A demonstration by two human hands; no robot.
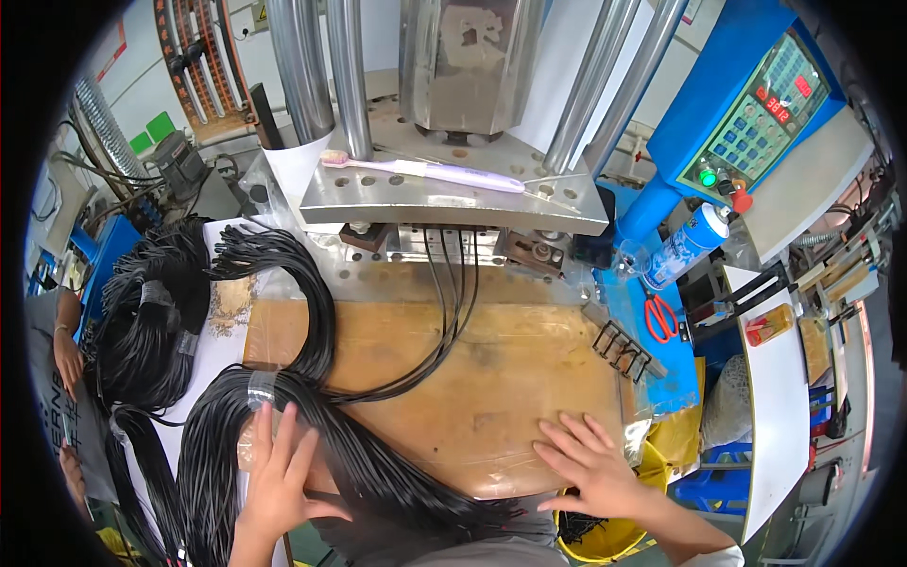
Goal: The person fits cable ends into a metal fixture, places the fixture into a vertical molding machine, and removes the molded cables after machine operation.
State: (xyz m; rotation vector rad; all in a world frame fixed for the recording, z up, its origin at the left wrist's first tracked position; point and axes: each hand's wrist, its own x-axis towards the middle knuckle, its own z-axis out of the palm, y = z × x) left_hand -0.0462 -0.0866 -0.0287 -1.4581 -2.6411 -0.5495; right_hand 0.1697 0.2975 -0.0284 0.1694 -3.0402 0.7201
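Observation:
Fingers spread, my left hand [281,470] is at the near left beside a thick bundle of black cables [378,454], its fingertips close to the clear tape around it. Whether they touch the bundle I cannot tell. My right hand [590,463] lies with fingers apart over the near right part of the brown work board [510,378], holding nothing. Several cables [436,354] curve from the bundle across the board and run up under the metal press plate [453,203]. A lilac toothbrush [435,173] rests on that plate.
More coiled black cables [151,321] lie at the left, near another person's arm [68,350]. Right of the board are a black pronged metal piece [621,350], red-handled scissors [661,318], a spray can [687,248] and a blue control panel [756,113]. A yellow bin [605,548] stands below the front edge.

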